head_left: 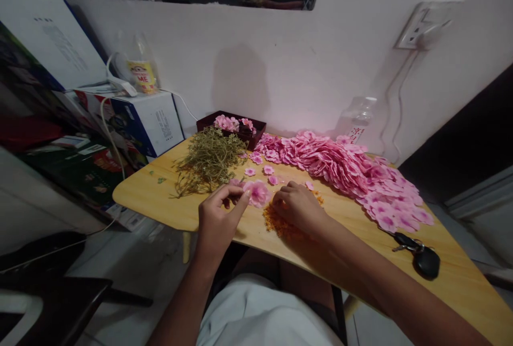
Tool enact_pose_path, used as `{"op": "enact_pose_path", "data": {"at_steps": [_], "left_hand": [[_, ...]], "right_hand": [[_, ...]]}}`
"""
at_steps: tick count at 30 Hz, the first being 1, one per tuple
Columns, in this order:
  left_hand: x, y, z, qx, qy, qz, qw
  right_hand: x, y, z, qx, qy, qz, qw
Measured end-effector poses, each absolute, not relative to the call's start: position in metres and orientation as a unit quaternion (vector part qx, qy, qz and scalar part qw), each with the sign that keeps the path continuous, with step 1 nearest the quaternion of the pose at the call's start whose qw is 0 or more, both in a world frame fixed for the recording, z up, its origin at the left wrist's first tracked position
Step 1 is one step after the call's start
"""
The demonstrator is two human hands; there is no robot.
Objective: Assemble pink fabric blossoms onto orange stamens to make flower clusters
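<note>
Between the thumb and fingers of my left hand (222,212) is a pink artificial flower (257,194), held above the wooden table (148,199). My right hand (298,204) reaches down into a pile of small orange flower pieces (276,221). Its fingers are bent and pressed together, and whatever they pinch is hidden. Just beyond my hands lie several loose pink blossoms (268,170). A tangle of green stems (212,156) is at the left, and a long heap of pink petal layers (328,159) stretches across the right side.
At the table's back, a dark tray (259,133) holds pink flowers. A clear bottle (360,119) stands by the wall. Keys with a black fob (425,261) lie near the right edge. Boxes (154,122) are stacked left, with a labelled bottle (143,71) and a white cable on top.
</note>
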State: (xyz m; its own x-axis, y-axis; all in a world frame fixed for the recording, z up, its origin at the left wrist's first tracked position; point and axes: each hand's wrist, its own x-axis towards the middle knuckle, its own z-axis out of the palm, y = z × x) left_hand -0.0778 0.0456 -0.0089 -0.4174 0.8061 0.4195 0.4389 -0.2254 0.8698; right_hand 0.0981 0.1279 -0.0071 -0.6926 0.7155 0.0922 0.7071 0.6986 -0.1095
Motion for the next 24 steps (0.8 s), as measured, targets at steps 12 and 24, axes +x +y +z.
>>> {"op": "enact_pose_path", "data": {"at_steps": [12, 24], "left_hand": [[-0.077, 0.045, -0.007, 0.509, 0.604, 0.592, 0.159], [-0.073, 0.049, -0.016, 0.529, 0.599, 0.579, 0.161]], "right_hand": [[0.104, 0.134, -0.007, -0.424, -0.899, 0.077, 0.080], [0.111, 0.133, -0.003, -0.365, -0.916, 0.102, 0.134]]}}
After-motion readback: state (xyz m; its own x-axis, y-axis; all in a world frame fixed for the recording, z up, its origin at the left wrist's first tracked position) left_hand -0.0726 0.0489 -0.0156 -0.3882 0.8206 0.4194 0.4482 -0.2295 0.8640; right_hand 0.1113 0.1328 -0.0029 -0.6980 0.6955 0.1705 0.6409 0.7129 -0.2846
